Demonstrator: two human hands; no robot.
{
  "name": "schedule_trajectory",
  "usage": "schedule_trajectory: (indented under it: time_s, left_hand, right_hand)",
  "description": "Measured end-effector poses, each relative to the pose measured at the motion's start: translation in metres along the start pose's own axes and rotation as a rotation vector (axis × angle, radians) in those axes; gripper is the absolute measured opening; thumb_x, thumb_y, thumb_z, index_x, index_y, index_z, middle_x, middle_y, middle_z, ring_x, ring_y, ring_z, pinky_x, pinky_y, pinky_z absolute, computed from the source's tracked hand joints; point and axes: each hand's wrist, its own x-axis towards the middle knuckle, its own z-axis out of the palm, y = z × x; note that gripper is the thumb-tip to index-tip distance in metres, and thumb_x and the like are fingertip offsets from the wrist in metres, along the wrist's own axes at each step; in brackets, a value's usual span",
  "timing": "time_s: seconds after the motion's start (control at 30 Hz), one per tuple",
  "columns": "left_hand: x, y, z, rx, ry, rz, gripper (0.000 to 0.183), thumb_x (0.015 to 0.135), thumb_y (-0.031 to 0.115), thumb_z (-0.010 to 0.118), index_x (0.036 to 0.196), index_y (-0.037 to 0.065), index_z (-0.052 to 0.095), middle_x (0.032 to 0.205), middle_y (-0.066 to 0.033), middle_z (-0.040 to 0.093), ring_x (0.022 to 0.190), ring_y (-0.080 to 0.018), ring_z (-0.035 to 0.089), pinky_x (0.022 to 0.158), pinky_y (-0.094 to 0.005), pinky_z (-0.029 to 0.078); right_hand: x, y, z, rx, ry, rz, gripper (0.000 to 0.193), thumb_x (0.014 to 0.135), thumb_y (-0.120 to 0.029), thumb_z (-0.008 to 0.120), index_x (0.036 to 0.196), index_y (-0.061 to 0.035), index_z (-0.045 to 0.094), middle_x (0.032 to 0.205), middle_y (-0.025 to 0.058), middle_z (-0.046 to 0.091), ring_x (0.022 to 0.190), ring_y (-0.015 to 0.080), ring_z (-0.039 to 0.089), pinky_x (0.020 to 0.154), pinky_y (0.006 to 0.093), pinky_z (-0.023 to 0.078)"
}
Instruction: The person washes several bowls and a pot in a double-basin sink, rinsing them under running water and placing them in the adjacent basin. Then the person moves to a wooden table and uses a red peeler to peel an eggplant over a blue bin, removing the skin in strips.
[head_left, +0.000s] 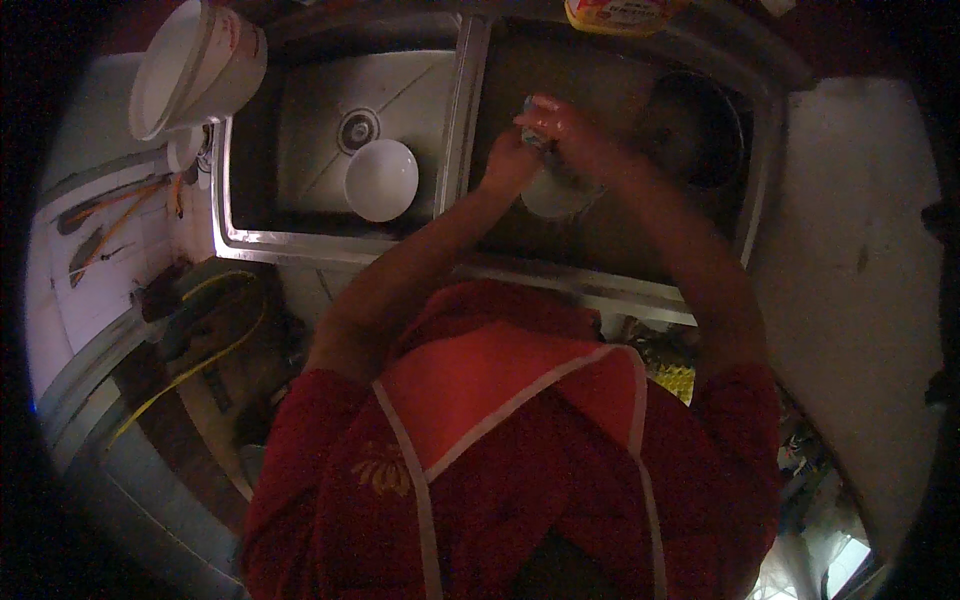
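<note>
While my left grip (512, 160) and right grip (556, 122) clasped a small greyish wad (534, 138), a pale round dish (553, 197) lay nearer me.

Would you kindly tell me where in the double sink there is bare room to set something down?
In the left steel basin, bare floor surrounds the round metal drain, except toward the white round bowl. The right steel basin is crowded: left hand, right hand, pale round dish, dark round vessel.
</note>
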Motion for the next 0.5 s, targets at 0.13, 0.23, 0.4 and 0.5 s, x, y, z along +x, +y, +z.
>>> schedule_trajectory:
  time_s: [0.13,0.23,0.4,0.5]
  left_hand:
    - [-0.003,0.020,-0.001,-0.291,0.037,0.098,0.043,0.078,0.005,0.060,0.120,0.000,0.058,0.114,-0.0093,0.063,0.100,-0.0185,0.059,0.089,-0.0313,0.046]
    - [-0.009,0.037,-0.001,-0.281,0.112,0.059,0.038,0.070,0.006,0.062,0.107,0.002,0.068,0.100,-0.0146,0.066,0.091,-0.0202,0.064,0.077,-0.0316,0.049]
    - [-0.009,0.055,0.022,-0.422,0.273,0.203,0.041,0.067,0.000,0.064,0.108,0.003,0.066,0.096,-0.0143,0.063,0.086,-0.0224,0.061,0.081,-0.0332,0.050]
    - [0.000,0.059,0.034,-0.235,0.380,0.496,0.049,0.067,-0.001,0.065,0.116,0.006,0.062,0.099,-0.0156,0.057,0.093,-0.0282,0.058,0.084,-0.0360,0.049]
  right_hand:
    - [0.002,0.010,-0.030,-0.308,0.091,-0.351,0.049,0.075,-0.002,0.062,0.124,-0.0086,0.061,0.129,0.0069,0.058,0.119,0.0191,0.052,0.107,0.0345,0.036]
    - [-0.007,0.021,-0.046,0.090,0.133,-0.295,0.041,0.075,-0.007,0.066,0.116,-0.0045,0.066,0.125,0.0070,0.061,0.116,0.0171,0.053,0.103,0.0333,0.040]
    - [-0.018,0.059,-0.026,0.503,0.551,0.298,0.045,0.083,-0.015,0.065,0.125,-0.0024,0.056,0.119,0.0118,0.061,0.109,0.0195,0.057,0.100,0.0340,0.044]
    - [-0.025,0.076,0.006,0.970,0.686,0.347,0.052,0.087,-0.019,0.064,0.133,-0.0019,0.046,0.120,0.0123,0.058,0.110,0.0203,0.055,0.097,0.0333,0.045]
